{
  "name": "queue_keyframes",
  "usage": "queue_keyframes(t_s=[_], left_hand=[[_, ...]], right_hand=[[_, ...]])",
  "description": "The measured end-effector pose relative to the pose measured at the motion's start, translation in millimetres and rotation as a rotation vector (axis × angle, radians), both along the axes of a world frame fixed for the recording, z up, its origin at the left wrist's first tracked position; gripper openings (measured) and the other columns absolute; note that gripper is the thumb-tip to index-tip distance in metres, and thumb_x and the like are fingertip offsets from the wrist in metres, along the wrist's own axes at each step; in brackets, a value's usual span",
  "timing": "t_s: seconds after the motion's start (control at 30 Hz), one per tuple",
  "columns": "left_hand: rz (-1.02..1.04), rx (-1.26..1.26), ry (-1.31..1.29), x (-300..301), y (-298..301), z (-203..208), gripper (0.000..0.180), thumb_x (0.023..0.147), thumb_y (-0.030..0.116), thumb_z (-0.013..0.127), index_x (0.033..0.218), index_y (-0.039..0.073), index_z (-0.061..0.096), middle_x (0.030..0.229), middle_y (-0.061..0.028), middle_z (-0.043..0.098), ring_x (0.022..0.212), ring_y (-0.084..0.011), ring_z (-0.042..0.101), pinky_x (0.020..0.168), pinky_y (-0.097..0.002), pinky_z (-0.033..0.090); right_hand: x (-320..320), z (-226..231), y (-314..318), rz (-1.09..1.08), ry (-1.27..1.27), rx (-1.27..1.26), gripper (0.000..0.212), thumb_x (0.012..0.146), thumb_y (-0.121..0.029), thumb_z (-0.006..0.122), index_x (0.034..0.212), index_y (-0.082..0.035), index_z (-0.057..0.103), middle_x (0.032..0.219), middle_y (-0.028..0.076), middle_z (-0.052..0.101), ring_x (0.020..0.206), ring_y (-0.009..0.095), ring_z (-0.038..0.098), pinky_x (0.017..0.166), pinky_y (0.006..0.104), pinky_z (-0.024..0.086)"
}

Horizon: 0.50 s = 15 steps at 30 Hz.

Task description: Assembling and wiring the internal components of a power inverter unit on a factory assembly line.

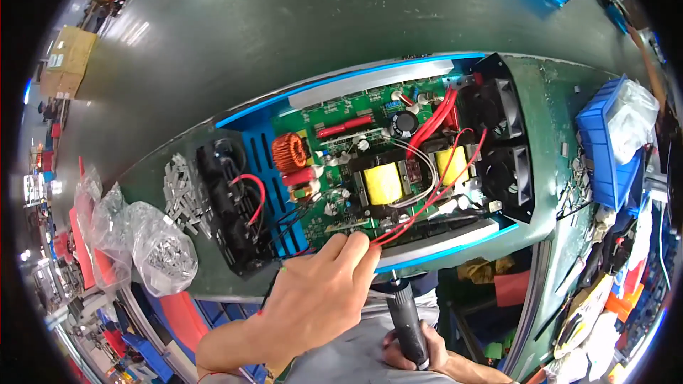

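An open blue metal case (334, 78) lies in front of me, with a green circuit board (313, 119) inside. On the board are a copper-wound coil (289, 152), two yellow-wrapped transformers (383, 184) and thick red wires (437, 119). My left hand (320, 295) reaches over the case's near edge. Its fingers are bent together at the board's near left, beside a thin red wire, and their tips are hidden. My right hand (437, 352) is wrapped around a black electric screwdriver (407, 321), held below the case. The screwdriver's bit points up at the near blue side wall.
A black end panel (235, 220) stands at the case's left, and black fans (505, 174) sit at its right. Farther left are loose metal clips (185, 195) and a clear bag of small parts (165, 252). A blue bin (601, 146) with plastic bags stands right.
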<state>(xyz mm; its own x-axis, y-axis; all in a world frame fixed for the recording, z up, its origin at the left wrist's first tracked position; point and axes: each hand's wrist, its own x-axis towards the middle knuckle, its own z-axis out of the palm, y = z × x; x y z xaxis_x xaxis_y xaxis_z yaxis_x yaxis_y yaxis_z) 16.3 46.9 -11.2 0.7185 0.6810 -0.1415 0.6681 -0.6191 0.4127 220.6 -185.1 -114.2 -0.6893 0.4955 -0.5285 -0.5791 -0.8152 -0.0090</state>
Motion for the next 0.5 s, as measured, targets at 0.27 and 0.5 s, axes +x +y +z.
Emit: queue_keyframes(t_s=[0.27,0.5], left_hand=[[0.184,0.237,-0.063,-1,-26,-2,0.032,0.084,0.014,0.075,0.113,0.006,0.065,0.093,-0.0044,0.054,0.081,-0.0185,0.063,0.052,-0.0336,0.05],[0.055,0.086,-0.508,3,-30,48,0.02,0.086,0.017,0.081,0.103,0.012,0.072,0.084,-0.0018,0.061,0.072,-0.019,0.067,0.052,-0.0324,0.05]], right_hand=[[44,19,-5,-0.187,-0.97,0.527,0.097,0.096,-0.08,0.025,0.124,0.008,0.056,0.072,0.011,0.063,0.059,0.017,0.058,0.055,0.0283,0.044],[128,53,83,-0.367,-1.598,0.573,0.053,0.1,-0.041,0.063,0.131,0.002,0.055,0.079,0.003,0.06,0.07,0.011,0.055,0.061,0.0263,0.044]])
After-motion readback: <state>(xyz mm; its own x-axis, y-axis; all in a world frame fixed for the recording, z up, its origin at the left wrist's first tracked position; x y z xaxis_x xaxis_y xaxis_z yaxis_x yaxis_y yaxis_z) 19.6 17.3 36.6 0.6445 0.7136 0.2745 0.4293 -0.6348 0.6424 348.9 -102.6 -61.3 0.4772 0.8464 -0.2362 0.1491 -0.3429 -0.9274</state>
